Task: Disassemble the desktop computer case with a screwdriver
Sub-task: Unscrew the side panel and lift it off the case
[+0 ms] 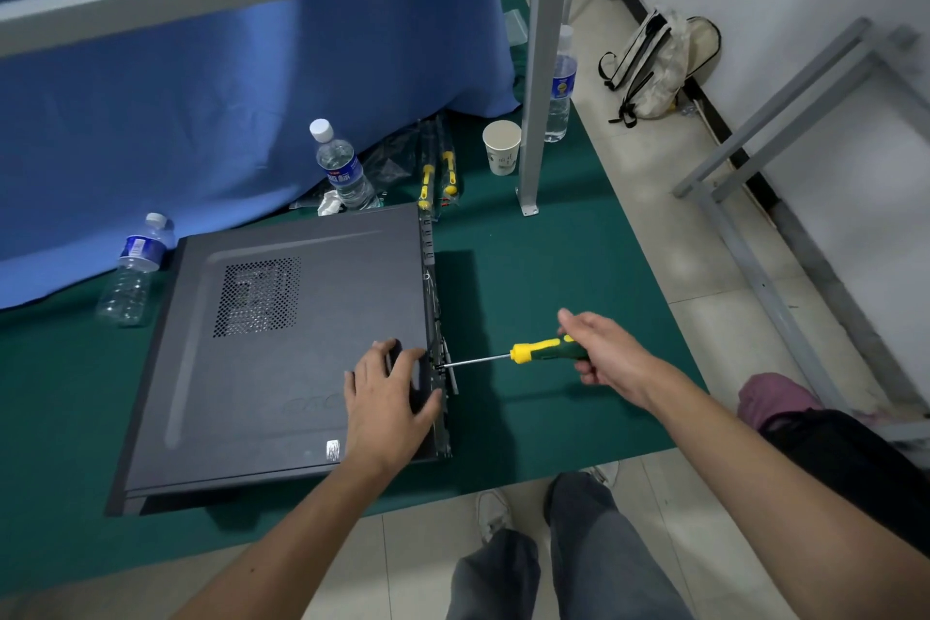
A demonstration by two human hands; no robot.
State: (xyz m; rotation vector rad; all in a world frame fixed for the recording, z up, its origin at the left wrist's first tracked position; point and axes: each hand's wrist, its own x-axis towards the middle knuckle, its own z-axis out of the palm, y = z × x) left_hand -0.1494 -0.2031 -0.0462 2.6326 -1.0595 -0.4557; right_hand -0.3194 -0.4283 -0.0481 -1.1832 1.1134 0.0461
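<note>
The computer case (pixel 282 347) is laid flat on its side on the green mat (pixel 543 277). The left hand (pixel 390 398) is spread flat on the side panel near the rear edge, fingers straight, nothing gripped. The screwdriver (pixel 523 352) is gripped by its yellow-and-green handle in the right hand (pixel 606 350); its shaft is held level, and its tip is set against the rear edge, just beyond the left fingertips.
</note>
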